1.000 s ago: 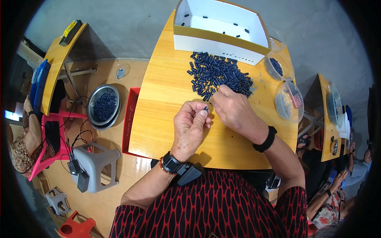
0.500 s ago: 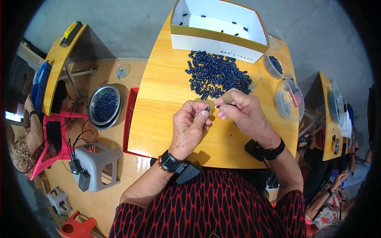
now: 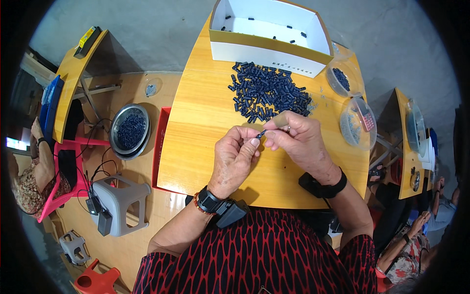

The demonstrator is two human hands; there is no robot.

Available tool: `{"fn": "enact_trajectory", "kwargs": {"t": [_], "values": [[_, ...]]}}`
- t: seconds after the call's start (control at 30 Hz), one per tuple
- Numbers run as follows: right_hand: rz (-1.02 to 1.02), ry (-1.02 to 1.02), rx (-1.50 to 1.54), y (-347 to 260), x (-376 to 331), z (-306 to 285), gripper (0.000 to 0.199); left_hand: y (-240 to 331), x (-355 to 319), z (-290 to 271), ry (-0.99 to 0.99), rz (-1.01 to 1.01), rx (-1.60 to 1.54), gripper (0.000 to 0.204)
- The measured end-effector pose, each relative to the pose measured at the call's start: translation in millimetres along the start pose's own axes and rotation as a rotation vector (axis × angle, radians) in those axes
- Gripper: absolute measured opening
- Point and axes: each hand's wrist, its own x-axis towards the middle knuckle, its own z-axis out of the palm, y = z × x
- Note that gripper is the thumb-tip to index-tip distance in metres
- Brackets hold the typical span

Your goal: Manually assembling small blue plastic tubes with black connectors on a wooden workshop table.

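Observation:
Close together over the near part of the wooden table (image 3: 196, 147), both my hands are pinched on small dark pieces. Thumb and fingers of my left hand (image 3: 234, 154) grip a small black plastic part (image 3: 258, 136). My right hand (image 3: 303, 144) pinches at the same spot, and the dark piece between its fingertips meets the left one. Fingers hide most of both pieces. Just beyond my hands lies a heap of small black cylindrical parts (image 3: 269, 93).
Behind the heap stands a white box (image 3: 264, 54) with several black parts inside. Clear plastic tubs (image 3: 350, 134) line the table's right side. On the floor at left are a metal bowl (image 3: 117, 144) of dark parts and a grey stool (image 3: 115, 206). People sit at both sides.
My right hand has moved slightly left toward my left hand. The gap between the fingertips has closed, and the two dark pieces now meet.

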Motion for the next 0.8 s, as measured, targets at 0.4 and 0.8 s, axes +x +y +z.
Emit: {"fn": "enact_trajectory", "kwargs": {"t": [0.4, 0.8], "values": [[-0.026, -0.011, -0.085, -2, 3, 2, 0.005, 0, 0, 0, 0.015, -0.011, -0.012, 0.009], [-0.056, -0.09, -0.119, 1, 11, -2, 0.005, -1, -1, 1, 0.053, -0.024, -0.015, 0.005]]}}
